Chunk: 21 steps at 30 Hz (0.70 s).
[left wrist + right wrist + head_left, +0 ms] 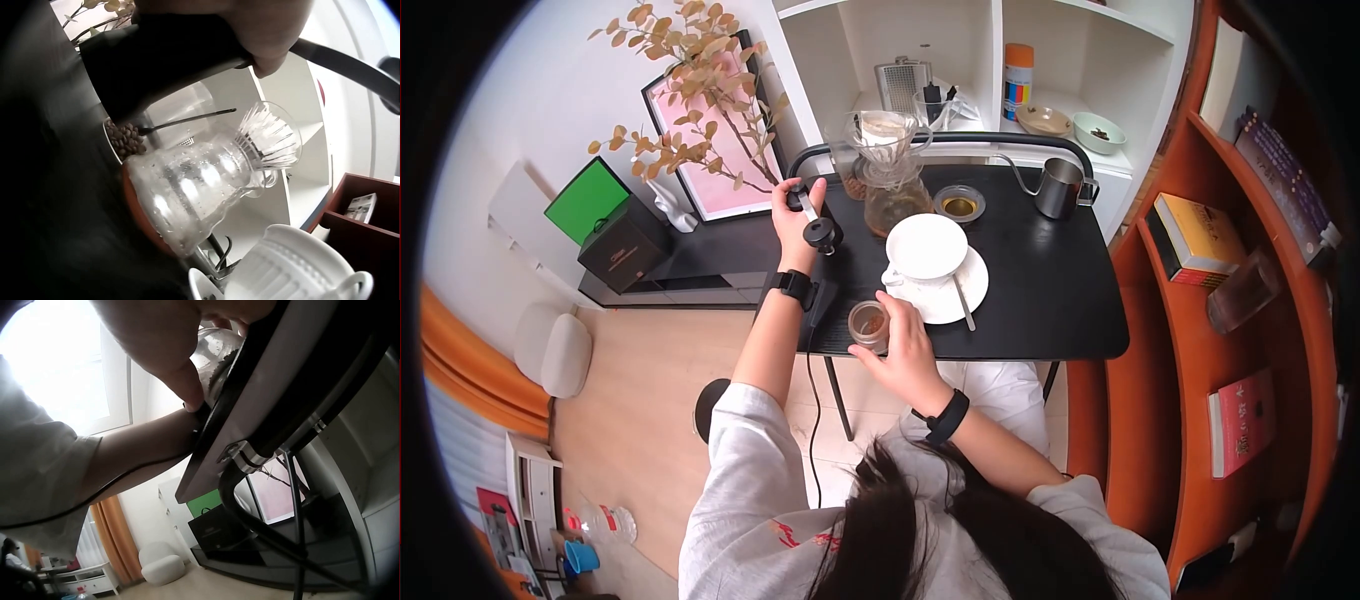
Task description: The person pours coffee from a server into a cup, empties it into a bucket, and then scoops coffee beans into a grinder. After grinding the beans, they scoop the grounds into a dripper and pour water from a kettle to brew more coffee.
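Left of the cup (927, 246), the left hand (793, 235) grips the black grinder (150, 69). Nearer the body than the cup, the right hand (907, 352) pinches the glass jar (868, 326) — likely light, rigid, slippery, fragile; hold by the side wall — not the rim.

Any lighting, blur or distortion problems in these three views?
Head: fisheye bends the bookshelf, corners black. Left wrist: glints on the glass carafe, left side dark and smeared. Right wrist: bright area at upper left blown out, black table frame in shadow.
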{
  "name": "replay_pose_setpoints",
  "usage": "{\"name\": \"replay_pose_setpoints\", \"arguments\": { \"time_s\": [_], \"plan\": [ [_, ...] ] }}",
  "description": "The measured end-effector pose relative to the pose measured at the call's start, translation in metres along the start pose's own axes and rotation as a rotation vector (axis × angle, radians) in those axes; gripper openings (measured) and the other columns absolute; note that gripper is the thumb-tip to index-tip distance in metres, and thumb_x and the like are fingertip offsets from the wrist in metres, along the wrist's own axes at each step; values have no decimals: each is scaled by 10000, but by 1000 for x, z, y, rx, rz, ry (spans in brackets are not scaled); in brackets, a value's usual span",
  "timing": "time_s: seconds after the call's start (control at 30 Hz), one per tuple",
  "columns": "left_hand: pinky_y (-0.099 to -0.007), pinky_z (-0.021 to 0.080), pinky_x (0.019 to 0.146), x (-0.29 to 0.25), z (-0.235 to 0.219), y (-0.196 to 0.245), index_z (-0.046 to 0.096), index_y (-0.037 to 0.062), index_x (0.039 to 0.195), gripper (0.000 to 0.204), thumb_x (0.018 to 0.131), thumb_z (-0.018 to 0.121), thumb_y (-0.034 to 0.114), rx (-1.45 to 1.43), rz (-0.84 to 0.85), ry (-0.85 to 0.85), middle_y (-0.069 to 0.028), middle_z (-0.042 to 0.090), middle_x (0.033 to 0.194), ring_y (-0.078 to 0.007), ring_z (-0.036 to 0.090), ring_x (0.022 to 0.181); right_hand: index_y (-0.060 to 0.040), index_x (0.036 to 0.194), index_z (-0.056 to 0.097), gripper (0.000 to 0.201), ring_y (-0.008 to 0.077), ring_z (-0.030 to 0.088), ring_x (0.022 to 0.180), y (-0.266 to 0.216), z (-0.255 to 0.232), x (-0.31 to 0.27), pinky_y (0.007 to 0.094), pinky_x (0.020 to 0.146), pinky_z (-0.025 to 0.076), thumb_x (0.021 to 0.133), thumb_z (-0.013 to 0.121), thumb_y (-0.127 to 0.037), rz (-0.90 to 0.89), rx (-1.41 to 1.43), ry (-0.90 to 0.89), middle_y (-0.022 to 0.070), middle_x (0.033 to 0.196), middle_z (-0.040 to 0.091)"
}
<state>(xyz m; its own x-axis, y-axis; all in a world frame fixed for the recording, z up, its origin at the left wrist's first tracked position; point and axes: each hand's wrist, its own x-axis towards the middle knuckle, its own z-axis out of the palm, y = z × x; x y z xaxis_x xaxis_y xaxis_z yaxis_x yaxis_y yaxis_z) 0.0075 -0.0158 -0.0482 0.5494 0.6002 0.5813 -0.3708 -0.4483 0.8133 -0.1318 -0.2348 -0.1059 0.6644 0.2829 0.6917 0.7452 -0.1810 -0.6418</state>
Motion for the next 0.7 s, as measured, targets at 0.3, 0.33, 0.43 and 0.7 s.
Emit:
{"name": "replay_pose_setpoints", "arguments": {
  "time_s": [0.3,0.33,0.43,0.7],
  "plan": [
    [-263,445,756,13,13,-17,616,35,1023,478,744,844,348,41,-36,34,-38,583,893,-133,510,812,29,1353,367,796,382,519,1116,-2,-2,1,450,969,419,735,816,-192,7,-2,-14,216,1218,514],
    [-263,444,756,14,15,-18,616,36,1022,478,743,845,351,41,-40,30,-37,580,892,-133,508,812,29,1353,367,794,381,520,1115,-1,-1,1,449,969,420,737,815,-194,9,-5,-15,216,1219,514],
    [-261,444,738,19,19,-22,603,35,1032,491,747,841,355,85,-63,31,-28,565,870,-126,501,792,29,1354,367,791,380,521,1116,-1,-1,1,447,969,422,741,813,-199,13,-9,-17,217,1221,514],
    [-258,469,711,26,31,-39,541,20,1086,556,734,858,312,-67,-169,-37,-48,575,906,-115,529,779,30,1353,368,793,385,521,1122,-2,-1,2,448,969,426,739,816,-196,10,-9,-19,225,1230,512]
  ]
}}
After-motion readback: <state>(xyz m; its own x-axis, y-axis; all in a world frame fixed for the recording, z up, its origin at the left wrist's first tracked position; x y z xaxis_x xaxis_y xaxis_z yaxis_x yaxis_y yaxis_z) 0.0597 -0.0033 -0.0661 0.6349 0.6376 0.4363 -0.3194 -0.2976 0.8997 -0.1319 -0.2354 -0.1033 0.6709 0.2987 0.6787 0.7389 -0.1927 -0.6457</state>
